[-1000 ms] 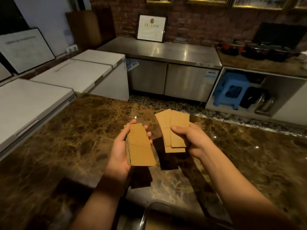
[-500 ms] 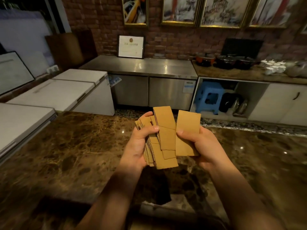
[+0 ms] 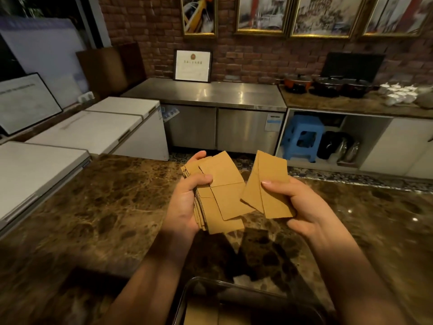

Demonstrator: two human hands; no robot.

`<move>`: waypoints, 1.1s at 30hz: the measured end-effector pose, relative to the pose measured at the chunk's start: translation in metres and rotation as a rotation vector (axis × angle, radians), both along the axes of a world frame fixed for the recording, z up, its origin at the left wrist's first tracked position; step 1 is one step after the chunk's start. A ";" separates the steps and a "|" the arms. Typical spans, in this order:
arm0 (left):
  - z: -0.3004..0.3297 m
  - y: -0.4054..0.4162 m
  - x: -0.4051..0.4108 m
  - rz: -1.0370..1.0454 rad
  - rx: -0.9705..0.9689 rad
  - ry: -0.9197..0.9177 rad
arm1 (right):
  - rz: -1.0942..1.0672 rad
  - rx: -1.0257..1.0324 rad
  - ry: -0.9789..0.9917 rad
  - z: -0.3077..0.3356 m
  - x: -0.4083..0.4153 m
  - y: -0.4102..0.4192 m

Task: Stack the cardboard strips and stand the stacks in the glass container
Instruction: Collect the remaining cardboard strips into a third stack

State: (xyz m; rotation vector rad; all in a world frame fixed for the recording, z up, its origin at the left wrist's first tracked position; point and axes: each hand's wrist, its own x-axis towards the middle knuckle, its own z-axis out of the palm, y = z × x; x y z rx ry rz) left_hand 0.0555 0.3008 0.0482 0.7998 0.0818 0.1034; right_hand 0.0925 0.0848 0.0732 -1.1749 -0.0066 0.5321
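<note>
Brown cardboard strips in both hands above a marble counter (image 3: 98, 207).

Head view: at the centre of the frame the left hand (image 3: 187, 202) grips a thick, uneven stack (image 3: 222, 195) of strips, thumb curled over its face and fingers wrapped behind, the top strips fanned askew. Just to the right, apart from that stack, the right hand (image 3: 302, 207) pinches two strips (image 3: 269, 186), thumb pressed on the front, fingers curled behind, the pair tilted and overlapping. At the bottom edge, below the hands, the dark rim of the glass container (image 3: 187, 299) shows, with something cardboard-coloured inside; what exactly cannot be told. Upper frame: a steel cabinet (image 3: 210, 95), a blue stool (image 3: 302, 137), a brick wall (image 3: 257, 62) with framed pictures.
</note>
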 end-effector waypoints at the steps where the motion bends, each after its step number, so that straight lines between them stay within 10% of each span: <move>1: 0.000 0.000 0.001 -0.017 0.003 0.001 | 0.043 -0.015 -0.019 0.001 0.000 0.001; 33: -0.019 -0.015 0.005 -0.087 -0.054 0.003 | 0.046 -0.102 -0.153 0.002 -0.005 0.012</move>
